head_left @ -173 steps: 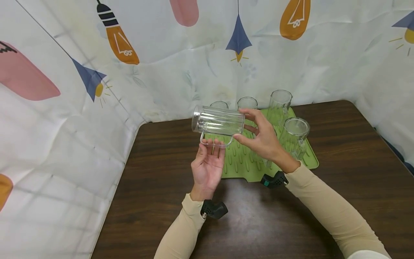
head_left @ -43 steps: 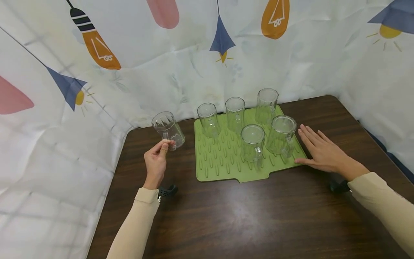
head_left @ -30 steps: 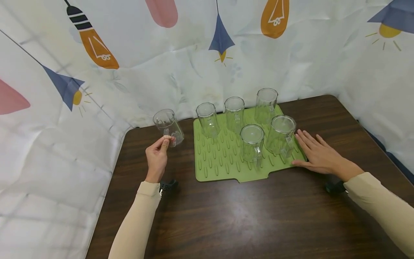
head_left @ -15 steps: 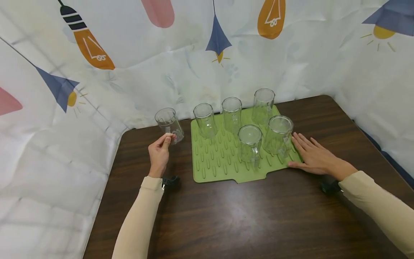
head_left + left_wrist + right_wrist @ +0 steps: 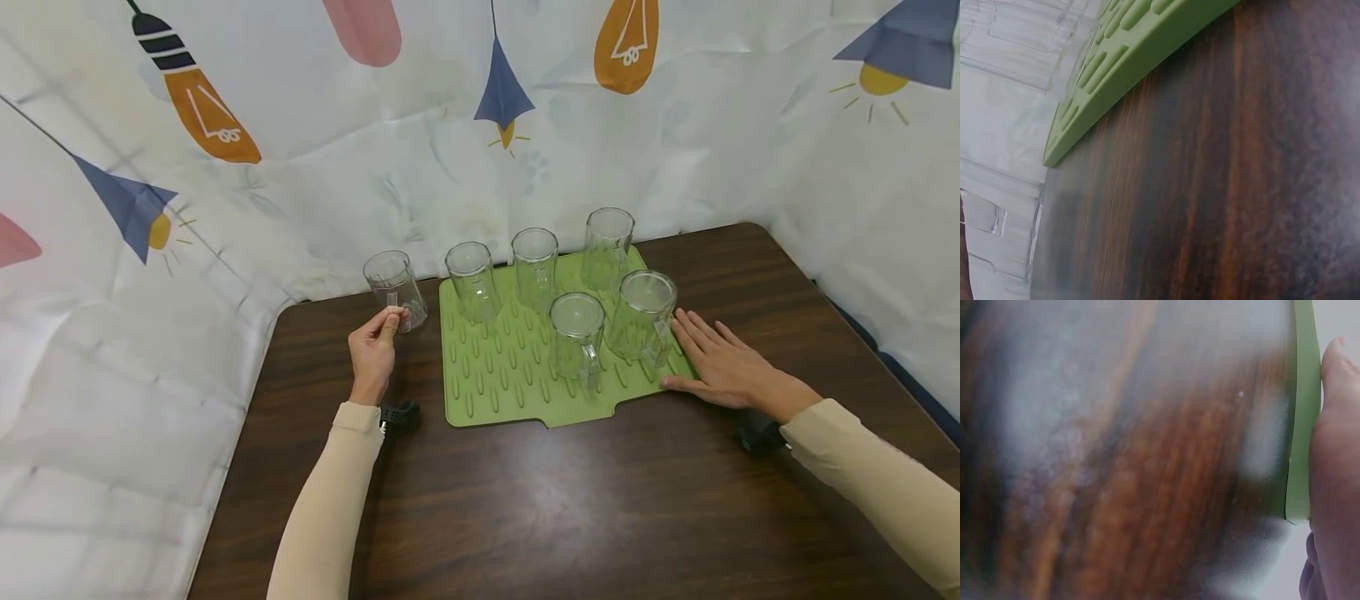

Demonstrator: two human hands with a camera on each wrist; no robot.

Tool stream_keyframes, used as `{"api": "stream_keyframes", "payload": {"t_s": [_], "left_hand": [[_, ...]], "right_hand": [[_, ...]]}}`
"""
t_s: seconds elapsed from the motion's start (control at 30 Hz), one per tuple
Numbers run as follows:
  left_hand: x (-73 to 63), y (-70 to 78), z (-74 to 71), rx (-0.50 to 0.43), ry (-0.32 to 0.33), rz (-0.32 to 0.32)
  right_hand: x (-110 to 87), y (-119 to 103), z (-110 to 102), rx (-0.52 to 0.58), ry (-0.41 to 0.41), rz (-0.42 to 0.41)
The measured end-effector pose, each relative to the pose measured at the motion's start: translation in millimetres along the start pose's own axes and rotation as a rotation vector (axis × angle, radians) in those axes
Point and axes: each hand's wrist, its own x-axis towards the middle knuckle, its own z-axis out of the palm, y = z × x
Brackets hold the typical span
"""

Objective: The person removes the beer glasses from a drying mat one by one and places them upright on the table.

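My left hand (image 5: 372,354) pinches the handle of a clear glass mug (image 5: 396,282) between thumb and fingers. The mug is left of a green drying mat (image 5: 480,392), close over the dark table. Part of that mug (image 5: 997,250) shows at the lower left of the left wrist view. My right hand (image 5: 723,362) lies with straight fingers along the mat's right edge, thumb at its front corner; the right wrist view shows that hand (image 5: 1338,469) against the green rim (image 5: 1305,425). Beside its fingertips stands a glass mug (image 5: 642,312) on the mat.
Another mug (image 5: 577,333) stands at the mat's front middle. Along the back are a left mug (image 5: 474,283), a middle mug (image 5: 536,267) and a right mug (image 5: 608,250). A printed white curtain (image 5: 315,208) closes off the table's back and left sides.
Earlier both hands were at a mug lying sideways over the mat. Since then, a mug in the left hand is left of the mat and has tilted more upright. The right hand has slid onto the mat's edge.
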Motion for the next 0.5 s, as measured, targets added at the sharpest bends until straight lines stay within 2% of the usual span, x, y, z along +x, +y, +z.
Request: {"api": "stream_keyframes", "payload": {"t_s": [0.3, 0.5], "left_hand": [[3.7, -4.0, 1.4, -0.02, 0.001, -0.02], [4.9, -7.7, 3.2, 0.008, -0.015, -0.029]], "right_hand": [[2.2, -2.2, 0.3, 0.002, 0.005, -0.008], [1.9, -3.6, 2.4, 0.016, -0.011, 0.014]]}}
